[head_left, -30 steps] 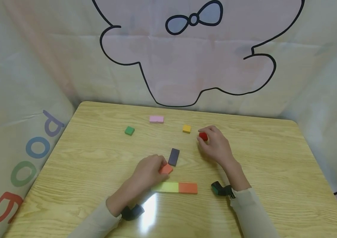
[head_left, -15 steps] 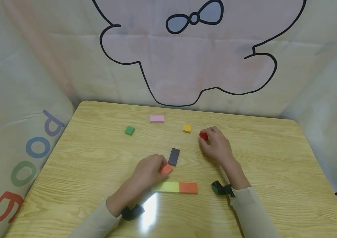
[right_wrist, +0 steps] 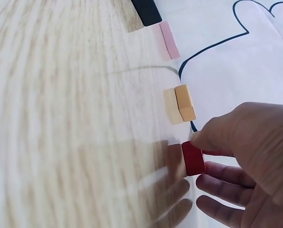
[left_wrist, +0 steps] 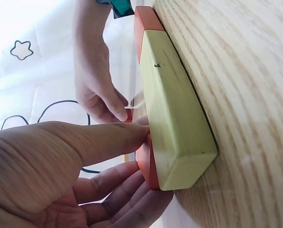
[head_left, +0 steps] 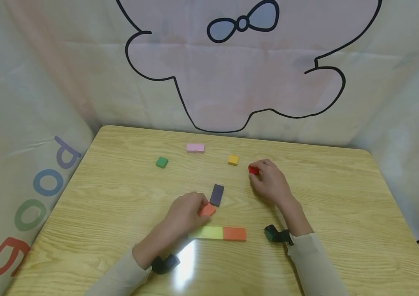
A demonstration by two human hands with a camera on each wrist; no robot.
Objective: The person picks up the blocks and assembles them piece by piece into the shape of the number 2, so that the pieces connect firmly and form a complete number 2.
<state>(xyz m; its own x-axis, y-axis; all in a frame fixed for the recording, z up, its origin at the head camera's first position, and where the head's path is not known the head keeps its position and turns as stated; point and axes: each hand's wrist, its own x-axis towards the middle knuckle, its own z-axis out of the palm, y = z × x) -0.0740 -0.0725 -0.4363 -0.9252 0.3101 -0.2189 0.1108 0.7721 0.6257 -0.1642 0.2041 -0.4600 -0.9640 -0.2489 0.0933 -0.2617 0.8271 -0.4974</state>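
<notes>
The left hand [head_left: 185, 213] pinches an orange-red block [head_left: 207, 210] between thumb and fingers, just behind a yellow-green block [head_left: 209, 232] that lies end to end with an orange block [head_left: 234, 234]. A dark block [head_left: 216, 195] stands close to the pinched one's far corner. At the right, the right hand [head_left: 270, 181] has thumb and fingertips around a small red block [head_left: 253, 169]; the right wrist view shows this red block [right_wrist: 193, 158] at the tabletop. Part of the left-held block is hidden behind the yellow-green block [left_wrist: 172, 114] in the left wrist view.
A yellow block [head_left: 233, 160] sits left of the right hand. Farther back lies a pink block [head_left: 195, 148], with a green block [head_left: 162, 162] to its left. The wooden table [head_left: 83, 205] ends at a printed cloth [head_left: 224, 90] behind it.
</notes>
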